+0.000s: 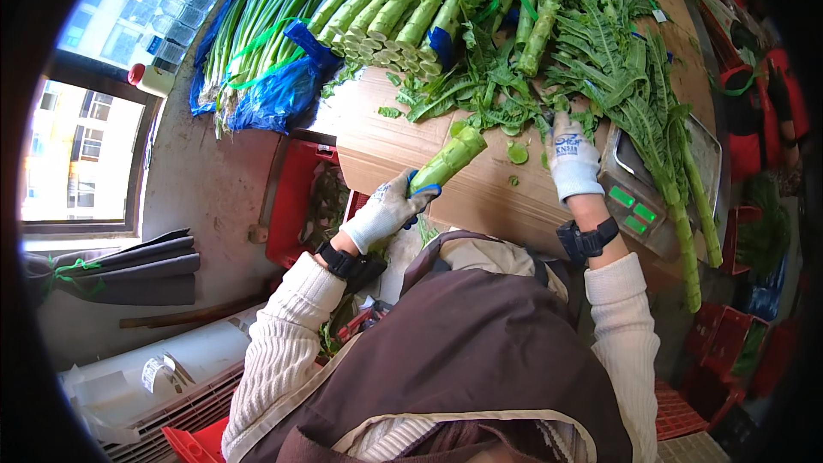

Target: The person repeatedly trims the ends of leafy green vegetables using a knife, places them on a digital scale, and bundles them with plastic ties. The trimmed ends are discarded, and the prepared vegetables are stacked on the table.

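Observation:
My left hand (392, 207), in a white work glove with blue showing at the fingers, is closed around a thick green celtuce stem (449, 161) cut short and tilted over the cardboard. My gloved right hand (569, 145) rests at the cardboard among trimmed leaves (505, 93); its fingertips are partly hidden, and whether they grip something cannot be told. Behind lies a stacked bundle of celtuce stems (402, 19) with cut ends facing me. Leafy celtuce stalks (636, 83) lie to the right, across a metal scale (633, 206) with green displays.
Green onions (263, 45) in blue plastic lie at the back left, near a window (83, 154). A red crate (292, 206) with leaves stands below the table's left edge. More red crates (726, 341) are at the right, where a person in red (762, 109) is partly visible.

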`<state>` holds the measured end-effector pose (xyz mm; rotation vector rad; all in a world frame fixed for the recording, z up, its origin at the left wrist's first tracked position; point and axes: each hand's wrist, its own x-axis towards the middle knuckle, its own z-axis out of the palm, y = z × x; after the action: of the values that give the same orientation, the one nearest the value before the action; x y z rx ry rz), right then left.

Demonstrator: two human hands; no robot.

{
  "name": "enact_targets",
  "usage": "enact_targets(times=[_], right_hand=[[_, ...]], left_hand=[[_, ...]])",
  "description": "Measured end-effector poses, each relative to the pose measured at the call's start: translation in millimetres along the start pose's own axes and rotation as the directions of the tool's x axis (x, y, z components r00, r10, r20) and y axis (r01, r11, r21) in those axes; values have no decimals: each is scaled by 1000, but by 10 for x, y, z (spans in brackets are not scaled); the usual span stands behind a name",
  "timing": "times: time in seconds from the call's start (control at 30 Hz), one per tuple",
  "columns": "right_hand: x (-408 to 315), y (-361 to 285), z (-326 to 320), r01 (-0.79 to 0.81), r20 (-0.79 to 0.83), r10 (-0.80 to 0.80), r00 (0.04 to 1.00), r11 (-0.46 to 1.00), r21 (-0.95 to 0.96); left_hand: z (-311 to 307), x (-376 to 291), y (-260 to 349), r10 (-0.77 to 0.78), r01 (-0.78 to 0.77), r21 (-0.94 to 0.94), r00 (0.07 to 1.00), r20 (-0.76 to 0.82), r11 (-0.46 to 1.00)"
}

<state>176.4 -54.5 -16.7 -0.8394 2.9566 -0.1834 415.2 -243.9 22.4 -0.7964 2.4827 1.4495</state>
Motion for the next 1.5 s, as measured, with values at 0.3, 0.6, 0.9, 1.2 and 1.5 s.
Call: enact_targets(times=[0.3, 0.6, 0.9, 1.2, 1.5], right_hand=[[-127, -413, 46, 632, -372, -617, 693, 769, -98], [-687, 10, -928, 463, -517, -330, 789, 874, 148], [-1665, 2242, -1901, 158, -394, 129, 910, 769, 619], [-1648, 3234, -1291, -363, 186, 450, 873, 347, 865], [-1565, 3421, -1350, -397, 258, 303, 918, 660, 638]], left_hand=[[-89, 70, 48, 348, -230, 668, 936, -47, 708], [-84, 217, 1892, 612, -472, 869, 734, 296, 146], [964, -83, 2550, 935, -948, 286, 220, 279, 138], [1931, 267, 2031, 743, -875, 219, 482, 464, 432], [2176, 321, 1881, 344, -610, 363, 741, 577, 704]])
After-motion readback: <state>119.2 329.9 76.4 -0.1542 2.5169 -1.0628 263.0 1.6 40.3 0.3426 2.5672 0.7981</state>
